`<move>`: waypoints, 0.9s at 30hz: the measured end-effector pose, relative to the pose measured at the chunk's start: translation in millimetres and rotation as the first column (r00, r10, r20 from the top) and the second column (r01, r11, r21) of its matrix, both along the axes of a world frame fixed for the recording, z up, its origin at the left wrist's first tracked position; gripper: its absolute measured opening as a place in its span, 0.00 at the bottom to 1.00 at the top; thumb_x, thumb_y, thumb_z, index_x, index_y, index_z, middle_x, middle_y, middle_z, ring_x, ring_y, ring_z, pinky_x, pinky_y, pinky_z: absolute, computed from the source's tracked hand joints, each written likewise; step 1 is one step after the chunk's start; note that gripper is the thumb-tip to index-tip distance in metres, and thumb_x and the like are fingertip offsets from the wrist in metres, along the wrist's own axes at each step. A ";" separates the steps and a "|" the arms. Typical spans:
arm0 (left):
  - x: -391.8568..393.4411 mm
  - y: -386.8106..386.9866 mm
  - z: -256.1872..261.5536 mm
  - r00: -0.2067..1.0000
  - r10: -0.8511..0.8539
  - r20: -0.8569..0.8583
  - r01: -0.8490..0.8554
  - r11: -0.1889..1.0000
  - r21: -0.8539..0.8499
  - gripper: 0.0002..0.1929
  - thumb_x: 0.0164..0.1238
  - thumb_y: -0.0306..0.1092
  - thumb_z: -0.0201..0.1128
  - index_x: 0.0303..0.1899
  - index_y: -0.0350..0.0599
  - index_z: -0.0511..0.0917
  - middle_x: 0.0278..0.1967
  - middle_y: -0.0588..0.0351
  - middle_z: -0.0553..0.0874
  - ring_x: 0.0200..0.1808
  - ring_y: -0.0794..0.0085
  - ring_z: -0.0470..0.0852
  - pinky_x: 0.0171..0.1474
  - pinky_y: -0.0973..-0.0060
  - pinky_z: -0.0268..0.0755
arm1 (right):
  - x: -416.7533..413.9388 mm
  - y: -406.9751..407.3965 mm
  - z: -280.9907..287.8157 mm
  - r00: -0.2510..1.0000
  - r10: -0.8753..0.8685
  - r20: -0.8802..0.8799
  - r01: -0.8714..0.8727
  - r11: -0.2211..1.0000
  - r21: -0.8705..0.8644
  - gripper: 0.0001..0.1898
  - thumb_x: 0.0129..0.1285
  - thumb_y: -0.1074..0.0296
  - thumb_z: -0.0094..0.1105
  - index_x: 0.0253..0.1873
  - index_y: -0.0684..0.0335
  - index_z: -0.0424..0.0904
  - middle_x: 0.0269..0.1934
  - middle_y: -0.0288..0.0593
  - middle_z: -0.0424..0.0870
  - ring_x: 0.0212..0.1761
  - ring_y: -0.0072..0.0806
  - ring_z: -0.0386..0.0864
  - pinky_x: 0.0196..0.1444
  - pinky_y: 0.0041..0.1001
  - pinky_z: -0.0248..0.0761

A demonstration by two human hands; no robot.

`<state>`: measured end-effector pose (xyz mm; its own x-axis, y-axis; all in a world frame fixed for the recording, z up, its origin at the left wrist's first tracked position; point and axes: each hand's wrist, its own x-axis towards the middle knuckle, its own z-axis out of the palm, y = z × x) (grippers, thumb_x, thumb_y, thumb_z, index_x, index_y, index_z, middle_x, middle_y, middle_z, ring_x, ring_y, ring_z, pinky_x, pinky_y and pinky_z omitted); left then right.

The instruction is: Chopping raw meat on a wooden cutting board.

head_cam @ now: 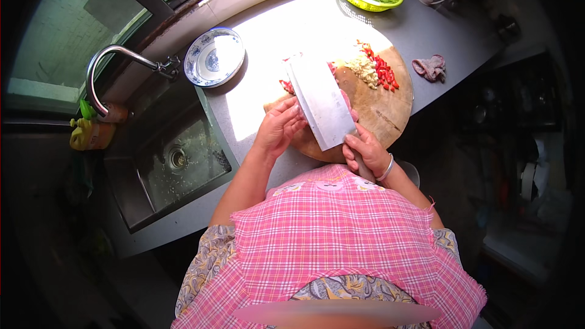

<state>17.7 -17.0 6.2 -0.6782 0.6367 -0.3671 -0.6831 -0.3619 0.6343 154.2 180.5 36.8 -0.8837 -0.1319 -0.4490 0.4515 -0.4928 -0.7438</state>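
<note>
My right hand point(369, 151) grips the handle of a Chinese cleaver point(322, 100), its broad blade tilted flat above the round wooden cutting board point(381, 105). Beside the blade's left edge is my left hand point(282, 128), fingers loosely bent and apart; whether they touch the steel I cannot tell. Raw meat point(349, 107) shows from under the blade on the right, and a small red piece of meat point(286, 86) on the left. The blade hides the rest. Chopped red chili point(386, 73) and minced garlic point(364, 69) lie in piles at the board's far right.
Left of the board stands a blue-and-white plate point(193, 65), near the steel sink point(160, 192) and its curved faucet point(91, 71). A green plastic basket point(397, 2) of sliced green vegetables sits at the back. A crumpled cloth point(429, 68) lies at the right. Strong sunlight washes out the far counter.
</note>
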 end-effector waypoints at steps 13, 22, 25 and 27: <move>-8.8 -32.6 2.1 0.960 0.224 -0.169 -0.247 0.960 -0.129 0.09 0.70 0.28 0.59 0.49 0.39 0.78 0.42 0.54 0.86 0.45 0.71 0.86 0.45 0.81 0.79 | -8.0 -10.9 -9.1 0.987 0.143 -0.075 -0.094 0.887 0.452 0.13 0.70 0.65 0.54 0.54 0.65 0.71 0.25 0.35 0.74 0.15 0.18 0.70 0.18 0.20 0.65; -19.2 -21.8 -10.8 0.787 -0.041 -0.615 -0.176 0.941 -0.289 0.18 0.68 0.22 0.56 0.59 0.36 0.75 0.58 0.51 0.79 0.46 0.71 0.84 0.52 0.76 0.78 | -7.6 -9.0 -9.7 0.989 0.108 -0.103 -0.015 0.760 0.650 0.12 0.69 0.67 0.54 0.53 0.66 0.73 0.21 0.37 0.77 0.15 0.19 0.74 0.19 0.23 0.67; -26.2 -16.6 -19.5 0.664 -0.190 -0.723 -0.253 0.853 -0.457 0.18 0.66 0.23 0.58 0.57 0.37 0.77 0.56 0.53 0.79 0.45 0.73 0.85 0.49 0.78 0.79 | -5.6 -7.6 -4.6 0.992 0.067 -0.104 0.013 0.784 0.621 0.12 0.69 0.68 0.54 0.52 0.66 0.73 0.22 0.37 0.78 0.14 0.19 0.73 0.19 0.23 0.67; -28.0 -10.1 -14.4 0.631 -0.294 -0.718 -0.350 0.718 -0.601 0.13 0.66 0.24 0.60 0.52 0.39 0.80 0.47 0.53 0.82 0.41 0.74 0.85 0.47 0.76 0.81 | -3.8 -6.7 -1.8 0.991 0.048 -0.122 0.036 0.794 0.607 0.12 0.69 0.68 0.54 0.52 0.66 0.73 0.22 0.37 0.78 0.14 0.19 0.73 0.19 0.23 0.67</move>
